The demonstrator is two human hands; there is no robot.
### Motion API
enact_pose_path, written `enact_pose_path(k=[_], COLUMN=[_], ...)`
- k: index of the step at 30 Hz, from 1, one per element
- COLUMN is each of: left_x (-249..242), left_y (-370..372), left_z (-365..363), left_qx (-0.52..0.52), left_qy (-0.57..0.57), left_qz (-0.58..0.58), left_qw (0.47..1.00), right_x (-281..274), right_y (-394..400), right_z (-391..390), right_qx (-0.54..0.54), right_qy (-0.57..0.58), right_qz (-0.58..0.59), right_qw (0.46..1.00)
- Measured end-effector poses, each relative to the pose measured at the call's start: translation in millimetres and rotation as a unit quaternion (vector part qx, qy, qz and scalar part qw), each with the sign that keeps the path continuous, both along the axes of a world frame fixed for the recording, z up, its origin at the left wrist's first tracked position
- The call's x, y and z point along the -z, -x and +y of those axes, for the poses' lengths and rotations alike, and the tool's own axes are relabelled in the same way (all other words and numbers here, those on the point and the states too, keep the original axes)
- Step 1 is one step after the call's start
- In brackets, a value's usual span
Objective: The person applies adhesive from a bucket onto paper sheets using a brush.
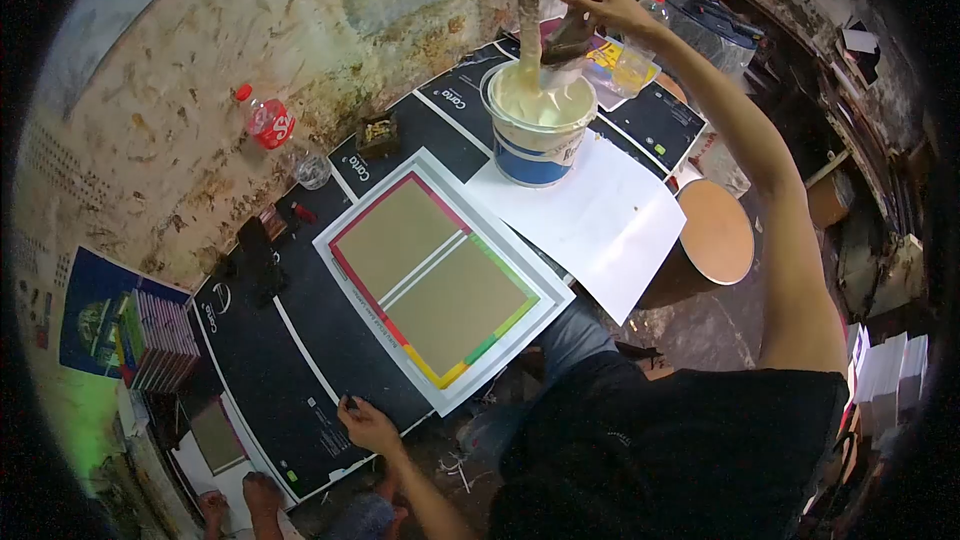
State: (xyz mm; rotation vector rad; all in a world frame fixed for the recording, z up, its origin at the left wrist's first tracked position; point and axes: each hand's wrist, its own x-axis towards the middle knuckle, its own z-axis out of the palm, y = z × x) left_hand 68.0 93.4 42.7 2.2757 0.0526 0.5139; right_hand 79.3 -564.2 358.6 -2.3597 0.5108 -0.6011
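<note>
High on the right, my right hand [602,8] grips a wide brush [568,38] by its orange-tipped handle. The brush's bristles dip into a white bucket [540,162] of cream-coloured paste, where a wooden stick [528,5] also stands. Two grey boards [400,230] lie side by side on a printed sheet [545,312] with coloured edges folded around them, left of the bucket. Below the sheet, my left hand [368,427] is at the black table's near edge, its fingers closed around something dark and too small to name.
A red-capped bottle [268,120], a clear cup [312,172] and a small box [377,134] stand along the wall. Stacked books [165,340] are at the left. Another person's hands [262,495] rest at lower left. A round stool [716,232] stands right of white paper [600,225].
</note>
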Motion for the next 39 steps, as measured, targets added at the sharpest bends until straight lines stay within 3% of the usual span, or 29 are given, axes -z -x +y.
enact_pose_path(k=[3, 14, 18, 23, 27, 30, 33, 35, 37, 39], left_x=[2, 1, -1, 1, -5, 14, 2, 1, 7, 5], left_y=[0, 0, 1, 1, 2, -3, 1, 0, -12, -19], left_z=[2, 2, 2, 3, -1, 5, 7, 8, 15, -5], left_qx=[0.005, 0.009, -0.008, -0.001, -0.015, 0.013, 0.011, 0.01, -0.019, 0.021], left_qy=[0.01, -0.005, 0.001, 0.012, -0.003, 0.032, 0.031, 0.119, 0.203, 0.211], left_qz=[0.0, -0.005, 0.012, 0.005, 0.015, -0.045, 0.034, 0.009, 0.035, -0.051], left_qw=[1.0, 1.0, 1.0, 1.0, 1.0, 0.998, 0.999, 0.993, 0.978, 0.976], right_x=[12, 25, 16, 10, 22, -6, -16, -22, -27, -25], right_y=[-5, 40, 28, 8, -14, -7, -11, -15, -23, -30], right_z=[10, 36, 29, 37, 11, 31, 25, 29, 40, 73], right_qx=[-0.071, -0.053, -0.063, -0.057, -0.112, -0.081, -0.112, -0.131, -0.152, -0.175], right_qy=[0.11, -0.009, 0.027, 0.087, 0.166, 0.07, 0.118, 0.147, 0.299, 0.396], right_qz=[-0.019, 0.086, 0.098, 0.003, 0.095, 0.166, 0.151, 0.145, 0.157, 0.12], right_qw=[0.991, 0.995, 0.993, 0.995, 0.975, 0.98, 0.975, 0.97, 0.929, 0.893])
